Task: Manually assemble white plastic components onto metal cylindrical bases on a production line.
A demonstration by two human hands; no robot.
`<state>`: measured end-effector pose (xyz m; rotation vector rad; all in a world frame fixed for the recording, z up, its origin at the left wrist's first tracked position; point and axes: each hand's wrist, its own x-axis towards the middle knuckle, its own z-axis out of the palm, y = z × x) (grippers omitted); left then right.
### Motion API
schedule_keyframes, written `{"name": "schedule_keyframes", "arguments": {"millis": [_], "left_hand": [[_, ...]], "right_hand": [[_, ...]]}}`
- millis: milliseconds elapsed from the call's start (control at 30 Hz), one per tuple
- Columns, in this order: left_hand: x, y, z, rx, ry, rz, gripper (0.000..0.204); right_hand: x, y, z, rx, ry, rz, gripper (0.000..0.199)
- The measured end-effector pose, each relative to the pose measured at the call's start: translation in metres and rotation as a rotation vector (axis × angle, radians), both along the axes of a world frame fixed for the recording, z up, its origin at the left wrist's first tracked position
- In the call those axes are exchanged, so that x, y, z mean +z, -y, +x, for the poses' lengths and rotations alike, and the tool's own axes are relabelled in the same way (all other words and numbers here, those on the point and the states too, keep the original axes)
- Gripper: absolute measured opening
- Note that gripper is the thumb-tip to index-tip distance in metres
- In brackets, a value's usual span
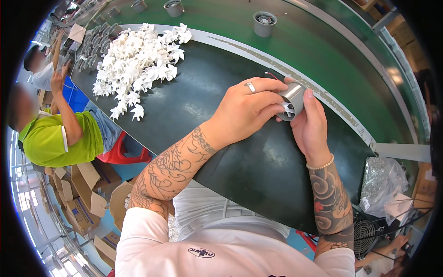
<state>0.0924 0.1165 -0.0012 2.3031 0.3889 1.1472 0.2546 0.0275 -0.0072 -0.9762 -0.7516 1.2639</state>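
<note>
A short grey cylindrical fan housing (297,98) is held tilted above the dark table, its round mouth turned toward me and to the left. Inside that mouth shows a white fan impeller (289,111), partly covered by fingers. My right hand (311,124) wraps round the housing from the right, thumb along its side. From the left, my left hand (247,108) is closed at the housing, fingers over its upper side and thumb at the mouth beside the white blades. A thin wire with a small white connector (267,73) sticks out behind my left fingers.
A pile of white impellers (138,60) lies on the dark table (217,83); many grey housings (94,44) stand beyond it. The green conveyor (304,37) carries a grey fan (265,24). A plastic bag (383,184) lies at right. A co-worker (60,138) sits at left near cardboard boxes (83,203).
</note>
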Motion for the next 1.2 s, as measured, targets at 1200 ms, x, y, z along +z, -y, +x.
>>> {"name": "schedule_keyframes", "arguments": {"millis": [1200], "left_hand": [[0.0001, 0.0015, 0.0016, -0.002, 0.039, -0.074, 0.012]], "right_hand": [[0.0009, 0.0013, -0.0019, -0.029, 0.009, -0.019, 0.055]]}}
